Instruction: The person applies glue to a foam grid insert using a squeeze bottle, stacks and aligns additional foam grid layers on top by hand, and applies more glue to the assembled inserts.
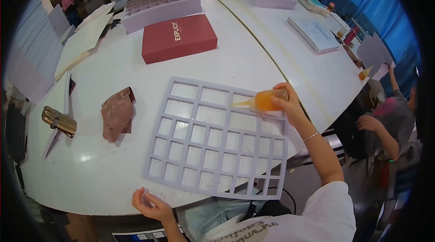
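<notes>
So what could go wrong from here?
Two or three things, as I judge it. The bottle of orange liquid in the right hand is tipped over the grid frame, so a hard squeeze might drip through the open cells onto the table. The frame's near right corner juts past the table edge, where a forearm or the body could knock it. The left hand isn't on the frame, so it may shift if bumped.
</notes>
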`<state>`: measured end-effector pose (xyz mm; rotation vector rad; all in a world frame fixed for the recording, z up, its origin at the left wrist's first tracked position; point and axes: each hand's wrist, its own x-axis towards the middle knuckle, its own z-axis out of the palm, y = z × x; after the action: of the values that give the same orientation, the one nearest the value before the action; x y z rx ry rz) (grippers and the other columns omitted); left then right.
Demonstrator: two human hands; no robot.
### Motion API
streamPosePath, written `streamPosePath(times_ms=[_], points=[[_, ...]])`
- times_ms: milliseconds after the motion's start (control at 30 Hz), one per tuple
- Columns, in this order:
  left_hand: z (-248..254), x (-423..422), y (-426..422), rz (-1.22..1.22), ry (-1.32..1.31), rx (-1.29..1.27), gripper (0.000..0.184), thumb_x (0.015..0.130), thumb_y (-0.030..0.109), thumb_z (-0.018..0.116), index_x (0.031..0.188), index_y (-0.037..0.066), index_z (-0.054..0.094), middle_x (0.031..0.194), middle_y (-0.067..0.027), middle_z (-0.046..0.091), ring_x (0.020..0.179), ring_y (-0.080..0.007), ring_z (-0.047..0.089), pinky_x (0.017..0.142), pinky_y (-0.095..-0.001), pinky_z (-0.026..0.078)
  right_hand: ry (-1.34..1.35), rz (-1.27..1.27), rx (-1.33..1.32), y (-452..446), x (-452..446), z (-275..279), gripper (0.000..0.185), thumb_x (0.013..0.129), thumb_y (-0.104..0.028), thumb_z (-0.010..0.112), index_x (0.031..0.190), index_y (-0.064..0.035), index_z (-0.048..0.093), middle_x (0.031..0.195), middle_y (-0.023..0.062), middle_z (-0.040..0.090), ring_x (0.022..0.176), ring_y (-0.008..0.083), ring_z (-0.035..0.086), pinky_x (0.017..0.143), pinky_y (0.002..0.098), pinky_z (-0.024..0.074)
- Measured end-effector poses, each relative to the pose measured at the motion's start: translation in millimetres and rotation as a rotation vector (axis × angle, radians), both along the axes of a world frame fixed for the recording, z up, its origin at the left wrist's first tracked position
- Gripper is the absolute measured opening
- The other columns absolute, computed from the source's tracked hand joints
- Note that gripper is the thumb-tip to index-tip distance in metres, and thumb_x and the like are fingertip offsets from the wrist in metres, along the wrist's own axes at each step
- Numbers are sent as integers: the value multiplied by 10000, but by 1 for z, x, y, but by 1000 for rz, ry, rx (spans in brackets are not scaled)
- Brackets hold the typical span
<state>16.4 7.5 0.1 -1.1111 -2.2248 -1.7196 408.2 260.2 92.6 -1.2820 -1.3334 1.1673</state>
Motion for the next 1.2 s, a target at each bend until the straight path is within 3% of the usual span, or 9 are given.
streamPosePath(times_ms=[267, 367, 500, 600, 667, 767, 933, 1000, 1200], points=[[2, 1, 0, -23, 43, 10, 262, 940, -17, 465, 1196, -72, 476, 1102, -176, 524, 1007, -278, 573, 877, -398, 508, -58, 309, -109, -104, -28, 0, 389, 792, -149, 758, 1083, -67, 513, 1035, 48, 565, 992, 128, 544, 858, 279, 467], [-1, -1, 1, -20, 27, 11, 267, 926, -30, 472, 1190, -73, 479, 1105, -179, 516, 990, -279, 577, 864, -399, 514, -123, 554, -157, -130, -38, 3, 409, 783, -155, 771, 1094, -75, 518, 1041, 40, 568, 1013, 127, 544, 874, 277, 464], [-4, -3, -2, -1, 2, -19, 272, 903, -50, 479, 1174, -72, 488, 1124, -182, 499, 952, -280, 586, 840, -398, 524, 285, 140, -273, -115, -16, 5, 421, 772, -148, 767, 1109, -92, 521, 1034, 47, 603, 984, 152, 591, 863, 312, 501], [1, -1, -5, -17, -17, 8, 286, 910, -26, 499, 1193, -62, 482, 1105, -169, 518, 966, -277, 583, 828, -388, 525, 219, -115, -54, -73, 34, 4, 380, 797, -139, 722, 1111, -82, 514, 1029, 70, 598, 968, 163, 592, 833, 317, 510], [16, 8, -10, -33, 79, -5, 277, 917, 19, 538, 1181, -58, 516, 1075, -159, 577, 968, -254, 594, 833, -347, 509, 160, -184, -41, -50, 63, 6, 364, 800, -131, 713, 1102, -80, 517, 1028, 74, 585, 968, 163, 588, 825, 309, 508], [49, 40, -24, -189, 252, -138, 211, 889, -44, 497, 1095, -50, 543, 1028, -165, 562, 906, -245, 577, 760, -323, 464, 83, -182, -34, -28, 87, 5, 351, 803, -126, 708, 1095, -78, 518, 1024, 72, 579, 960, 163, 588, 823, 305, 509], [58, 98, -48, -526, -193, -312, 120, 857, 11, 578, 971, -25, 593, 933, -129, 576, 801, -224, 565, 713, -314, 436, 65, -171, -40, -8, 96, -1, 343, 796, -118, 710, 1080, -79, 521, 1022, 73, 579, 953, 165, 584, 828, 303, 512], [66, 111, -49, -611, -161, -443, 106, 852, 40, 613, 946, -7, 621, 868, -94, 607, 788, -186, 573, 710, -302, 437, 57, -147, -40, -13, 96, -4, 342, 792, -113, 711, 1076, -77, 523, 1020, 70, 577, 952, 164, 581, 826, 302, 511], [40, 118, -53, -906, -903, -755, 239, 913, 126, 613, 1101, -21, 620, 1022, -119, 671, 951, -159, 605, 833, -284, 453, -40, 5, -69, -68, 88, 6, 343, 782, -116, 722, 1068, -70, 538, 1004, 48, 569, 961, 137, 554, 848, 284, 471]])
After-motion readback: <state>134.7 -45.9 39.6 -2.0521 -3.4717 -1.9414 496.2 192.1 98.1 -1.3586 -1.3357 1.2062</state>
